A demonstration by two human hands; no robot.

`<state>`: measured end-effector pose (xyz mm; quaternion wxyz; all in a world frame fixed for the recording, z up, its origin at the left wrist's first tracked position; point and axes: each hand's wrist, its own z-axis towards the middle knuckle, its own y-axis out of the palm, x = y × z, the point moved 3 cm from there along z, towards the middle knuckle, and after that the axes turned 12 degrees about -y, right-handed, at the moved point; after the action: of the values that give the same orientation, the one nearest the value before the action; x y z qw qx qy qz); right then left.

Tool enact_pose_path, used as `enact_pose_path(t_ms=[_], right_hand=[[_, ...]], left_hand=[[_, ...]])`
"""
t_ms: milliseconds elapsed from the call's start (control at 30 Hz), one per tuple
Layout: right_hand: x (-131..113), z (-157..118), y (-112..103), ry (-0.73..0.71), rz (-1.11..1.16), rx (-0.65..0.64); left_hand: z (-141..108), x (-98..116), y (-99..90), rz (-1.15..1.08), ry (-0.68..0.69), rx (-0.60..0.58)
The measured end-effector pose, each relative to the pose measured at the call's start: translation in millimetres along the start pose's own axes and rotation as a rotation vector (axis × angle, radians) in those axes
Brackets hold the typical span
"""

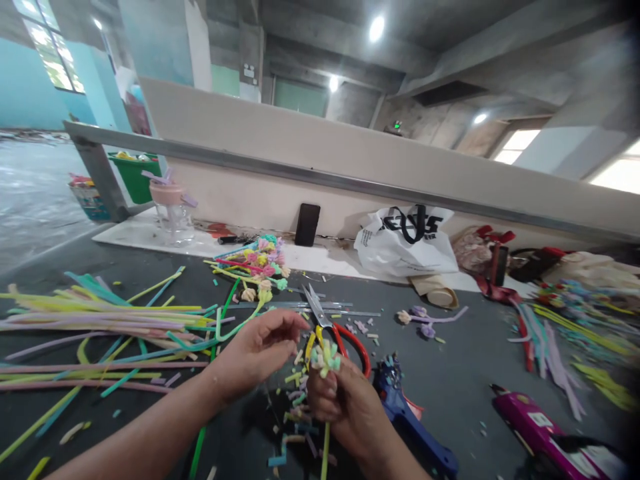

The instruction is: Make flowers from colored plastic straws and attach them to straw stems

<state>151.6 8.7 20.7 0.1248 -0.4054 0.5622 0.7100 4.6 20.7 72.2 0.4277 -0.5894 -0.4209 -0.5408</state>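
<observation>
My right hand [345, 400] is closed around a small pipe-cleaner flower [326, 358], its pale green and yellow head above the fingers and its yellow-green stem pointing down. To its left, my left hand [263, 350] hovers with loosely curved fingers and a gap at the thumb; nothing shows in it. Just beyond both hands lie scissors [323, 317] with red and yellow handles, blades apart, partly hidden by the flower. Cut pipe-cleaner bits [300, 393] are scattered beneath my hands. A bunch of finished flowers [263, 260] rests farther back.
Long pipe cleaners [110, 313] spread across the left. A purple flower sprig [425, 321] lies right of the scissors. A blue glue gun [415, 427] and a magenta tool [545, 427] sit at the right. A phone [307, 225] and white bag [407, 240] stand along the back.
</observation>
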Motion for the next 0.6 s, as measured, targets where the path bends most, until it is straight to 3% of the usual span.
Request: enact_pose_path(t_ms=[233, 400, 600], right_hand=[[-2.4, 12.2, -12.1, -0.210, -0.141, 0.189], [-2.6, 10.2, -12.4, -0.307, -0.235, 0.215], [-7.7, 5.1, -20.4, -0.456, -0.682, 0.241]], left_hand=[[9.1, -32.4, 6.0, 0.124, 0.047, 0.164], [5.3, -37.1, 9.6, 0.374, 0.176, 0.296], [-5.5, -35.9, 18.7, 0.521, 0.288, 0.340]])
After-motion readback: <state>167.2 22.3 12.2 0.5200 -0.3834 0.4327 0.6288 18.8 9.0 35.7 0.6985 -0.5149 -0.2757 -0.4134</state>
